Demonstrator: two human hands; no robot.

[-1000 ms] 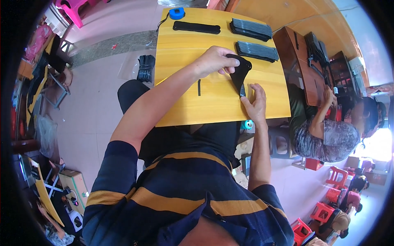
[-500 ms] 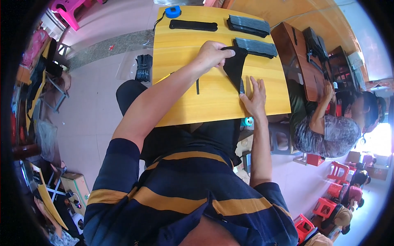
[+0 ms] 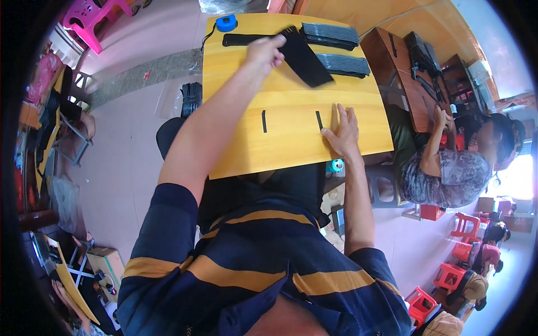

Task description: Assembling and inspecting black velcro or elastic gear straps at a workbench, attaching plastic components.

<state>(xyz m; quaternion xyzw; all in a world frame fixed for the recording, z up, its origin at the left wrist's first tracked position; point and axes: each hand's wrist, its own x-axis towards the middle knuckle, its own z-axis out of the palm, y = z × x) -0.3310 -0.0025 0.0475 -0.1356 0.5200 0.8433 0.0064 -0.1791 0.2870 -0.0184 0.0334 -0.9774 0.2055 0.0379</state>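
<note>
My left hand is pinched closed on one end of a flat black fabric strip. That strip is lifted toward the far side of the yellow table and slants down to the right, slightly blurred. Lying flat near the table's right front, my right hand has its fingers spread and holds nothing. Its thumb touches or lies beside a short black mark on the tabletop. A similar mark is farther left. Behind my left hand a long black piece lies partly covered.
Two stacks of black pieces with grey stripes, a far stack and a nearer stack, sit at the back right. A blue tape measure is at the far left corner. A person works at a brown table on the right.
My left hand has moved left and away from me with the black strip, whose lower end has come away from my right hand. The right-hand mark is now uncovered.
</note>
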